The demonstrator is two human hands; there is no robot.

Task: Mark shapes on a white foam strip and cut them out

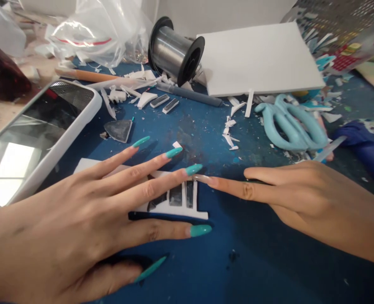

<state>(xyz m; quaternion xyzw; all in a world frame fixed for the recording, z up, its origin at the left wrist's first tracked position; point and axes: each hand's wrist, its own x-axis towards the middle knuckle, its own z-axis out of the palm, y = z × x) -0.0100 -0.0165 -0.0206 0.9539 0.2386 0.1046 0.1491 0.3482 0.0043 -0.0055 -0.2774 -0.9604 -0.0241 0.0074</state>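
My left hand [111, 211], with long turquoise nails, is spread flat over a white foam-like cutout [199, 214] on the blue surface. Dark greyish panes fill the openings of this cutout, and my fingers hide much of it. From the right, my right hand [304, 198] reaches in with its index finger stretched out. That fingertip meets the cutout's upper right corner, close to a left fingernail; whether it touches the nail I cannot tell. Its other fingers are partly hidden, and no object shows in it. A small white scrap [177, 145] lies just beyond my left fingertips.
A phone [88, 101] lies at left. Behind are a wire spool [176, 50], a white board [259, 59], a plastic bag [101, 33], a grey pen [190, 93] and white scraps [229, 131]. Light-blue scissor handles [293, 124] and a dark-blue object [364, 147] sit at right.
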